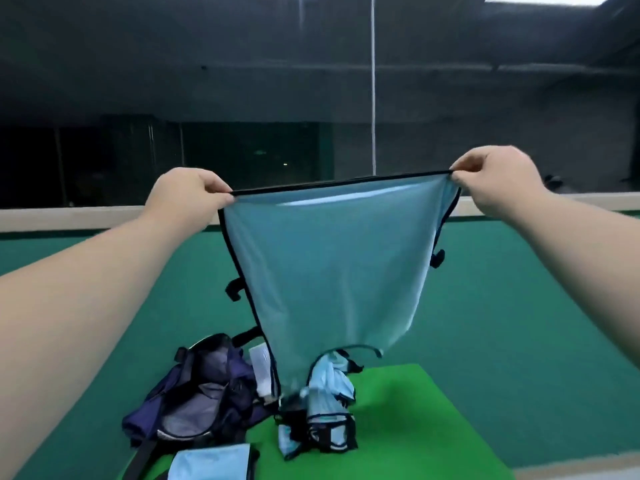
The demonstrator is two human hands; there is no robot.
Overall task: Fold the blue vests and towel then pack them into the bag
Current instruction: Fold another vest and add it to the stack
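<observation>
A light blue vest (pixel 332 268) with black trim hangs stretched in the air in front of me. My left hand (pixel 187 195) pinches its top left corner and my right hand (pixel 495 178) pinches its top right corner, so the top hem is taut. Below it on the floor lies an open dark blue bag (pixel 197 393). A crumpled heap of blue vests (pixel 329 403) sits to the bag's right. A folded light blue cloth (pixel 211 462) lies at the bottom edge, in front of the bag.
A bright green mat (pixel 415 427) lies under the heap on a darker green floor (pixel 519 306). A low pale ledge (pixel 69 218) runs across the back. A white paper or tag (pixel 261 372) shows by the bag's right rim.
</observation>
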